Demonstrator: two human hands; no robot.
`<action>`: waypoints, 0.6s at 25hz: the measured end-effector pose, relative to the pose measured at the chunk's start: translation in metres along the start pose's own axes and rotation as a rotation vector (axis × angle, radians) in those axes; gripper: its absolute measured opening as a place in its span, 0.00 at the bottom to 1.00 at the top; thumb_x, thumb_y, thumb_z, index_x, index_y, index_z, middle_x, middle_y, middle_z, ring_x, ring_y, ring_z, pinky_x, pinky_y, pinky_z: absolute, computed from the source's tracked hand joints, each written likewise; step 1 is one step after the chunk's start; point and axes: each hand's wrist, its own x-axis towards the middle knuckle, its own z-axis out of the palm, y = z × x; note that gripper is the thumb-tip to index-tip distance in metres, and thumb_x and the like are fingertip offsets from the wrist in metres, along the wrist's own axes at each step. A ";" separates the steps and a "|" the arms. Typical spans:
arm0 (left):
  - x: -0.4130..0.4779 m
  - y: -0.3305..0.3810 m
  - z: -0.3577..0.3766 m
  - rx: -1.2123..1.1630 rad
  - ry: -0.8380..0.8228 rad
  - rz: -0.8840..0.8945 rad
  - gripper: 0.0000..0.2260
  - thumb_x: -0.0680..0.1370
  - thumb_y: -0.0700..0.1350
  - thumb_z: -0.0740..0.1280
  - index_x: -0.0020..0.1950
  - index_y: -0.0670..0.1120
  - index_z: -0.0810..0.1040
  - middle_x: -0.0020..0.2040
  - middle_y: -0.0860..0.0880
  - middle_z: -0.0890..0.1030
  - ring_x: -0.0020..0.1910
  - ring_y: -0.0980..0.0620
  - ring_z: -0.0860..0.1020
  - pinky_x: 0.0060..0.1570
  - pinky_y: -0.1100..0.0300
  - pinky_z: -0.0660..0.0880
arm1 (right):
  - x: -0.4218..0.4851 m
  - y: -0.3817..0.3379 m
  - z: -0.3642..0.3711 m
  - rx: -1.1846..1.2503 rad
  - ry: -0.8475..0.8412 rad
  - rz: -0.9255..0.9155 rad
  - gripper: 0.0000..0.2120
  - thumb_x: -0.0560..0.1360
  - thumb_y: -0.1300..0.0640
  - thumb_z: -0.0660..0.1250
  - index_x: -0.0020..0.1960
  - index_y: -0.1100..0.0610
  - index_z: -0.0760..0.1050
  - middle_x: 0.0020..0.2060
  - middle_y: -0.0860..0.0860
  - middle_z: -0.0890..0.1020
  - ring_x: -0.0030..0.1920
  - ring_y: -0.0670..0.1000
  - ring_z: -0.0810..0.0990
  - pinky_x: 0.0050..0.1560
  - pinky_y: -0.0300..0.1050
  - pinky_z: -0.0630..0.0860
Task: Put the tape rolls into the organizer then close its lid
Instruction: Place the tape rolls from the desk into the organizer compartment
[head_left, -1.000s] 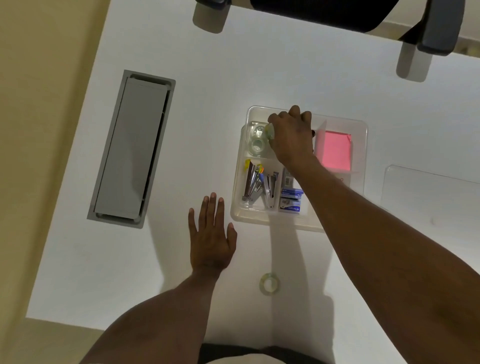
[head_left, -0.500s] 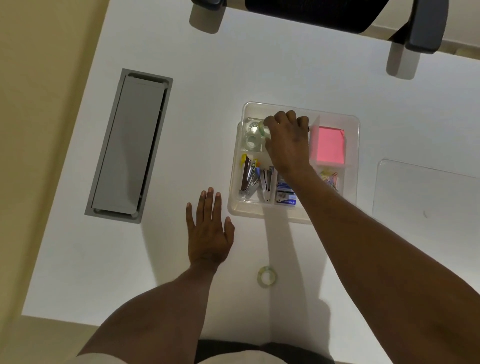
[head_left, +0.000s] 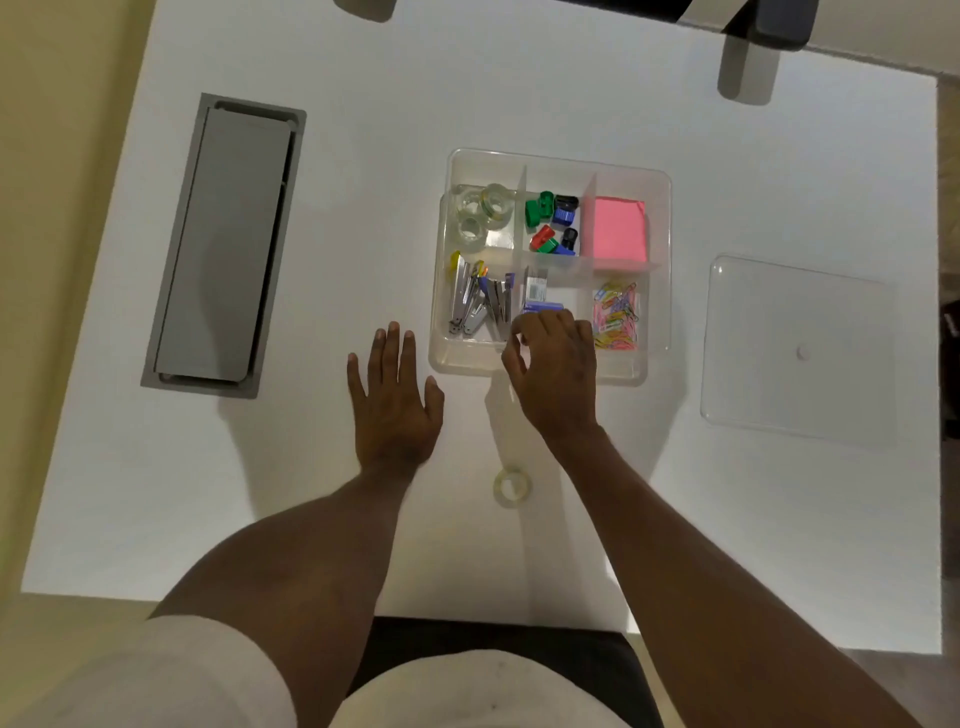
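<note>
Head view: the last tape roll lies flat on the tabletop, toward you from your right hand, whose loosely curled fingers seem empty and nearer than your flat, unoccupied left hand.

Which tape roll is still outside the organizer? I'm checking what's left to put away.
The lone tape roll on the table, near the right hand. The other rolls lie in the organizer's far-left compartment.
</note>
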 end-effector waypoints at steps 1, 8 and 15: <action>-0.001 0.000 0.000 0.001 0.002 0.000 0.30 0.86 0.56 0.52 0.86 0.47 0.54 0.87 0.45 0.54 0.87 0.45 0.52 0.84 0.37 0.49 | -0.015 0.000 0.001 0.032 0.014 0.007 0.05 0.76 0.57 0.67 0.50 0.57 0.78 0.45 0.53 0.81 0.49 0.54 0.77 0.50 0.47 0.70; 0.001 -0.001 0.003 0.014 0.006 -0.005 0.30 0.86 0.58 0.50 0.86 0.48 0.52 0.87 0.47 0.52 0.87 0.46 0.50 0.84 0.38 0.47 | -0.109 0.002 0.002 0.259 -0.090 0.148 0.10 0.78 0.51 0.69 0.55 0.56 0.78 0.50 0.50 0.79 0.51 0.50 0.76 0.51 0.45 0.75; -0.001 -0.001 0.004 -0.015 0.033 -0.001 0.30 0.86 0.58 0.51 0.86 0.48 0.53 0.87 0.46 0.54 0.87 0.46 0.51 0.84 0.37 0.49 | -0.166 0.001 0.006 0.260 -0.321 0.256 0.34 0.73 0.36 0.69 0.74 0.51 0.68 0.68 0.49 0.74 0.66 0.48 0.71 0.65 0.44 0.71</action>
